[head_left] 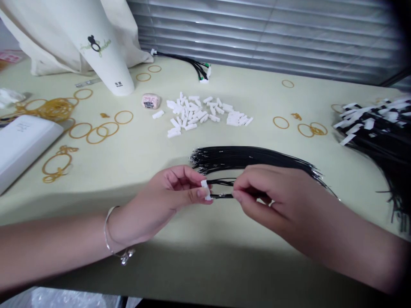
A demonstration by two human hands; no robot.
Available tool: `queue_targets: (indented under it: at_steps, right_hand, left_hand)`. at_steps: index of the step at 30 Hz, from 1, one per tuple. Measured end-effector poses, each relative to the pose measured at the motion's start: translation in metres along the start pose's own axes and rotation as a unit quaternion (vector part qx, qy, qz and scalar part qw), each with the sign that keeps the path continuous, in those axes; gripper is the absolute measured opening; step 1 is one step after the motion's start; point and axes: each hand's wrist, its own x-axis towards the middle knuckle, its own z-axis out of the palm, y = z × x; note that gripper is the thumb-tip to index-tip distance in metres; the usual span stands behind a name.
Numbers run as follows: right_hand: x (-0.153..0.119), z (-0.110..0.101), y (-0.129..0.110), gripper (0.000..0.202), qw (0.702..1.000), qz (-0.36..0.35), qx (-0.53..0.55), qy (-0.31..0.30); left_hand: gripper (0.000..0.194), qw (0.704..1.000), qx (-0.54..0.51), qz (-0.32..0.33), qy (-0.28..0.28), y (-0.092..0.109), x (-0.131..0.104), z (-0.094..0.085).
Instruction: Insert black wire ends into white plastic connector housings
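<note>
Between the thumb and fingers of my left hand [175,190] is a small white connector housing [205,189]. Several black wires [221,182] run from the housing toward my right hand [272,192], whose thumb and forefinger pinch black wire close to the housing. How many wires sit in the pinch is hidden. Just behind both hands lies a bundle of loose black wires [237,156] with bare metal ends. Farther back is a scattered pile of white connector housings [192,111].
A finished-looking black wire harness [183,59] lies near the blinds [257,38]. To the right is a heap of wires with white connectors [369,128]. Rubber bands [58,109], a white tumbler [96,47], a white box [25,145] and a small pink item [150,101] occupy the left.
</note>
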Motion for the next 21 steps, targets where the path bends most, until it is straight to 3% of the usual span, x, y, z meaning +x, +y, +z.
queue_targets:
  at_steps: [4, 21]
  right_hand:
    - [0.0010, 0.0063, 0.0006, 0.016, 0.998, 0.038, -0.015, -0.038]
    - [0.0018, 0.0094, -0.0008, 0.015, 0.999, 0.026, -0.022, 0.004]
  left_hand:
    - [0.013, 1.000, -0.009, 0.000, 0.000, -0.0001, -0.0006, 0.0002]
    - [0.015, 1.000, 0.003, 0.004, 0.025, 0.0011, -0.0016, 0.0029]
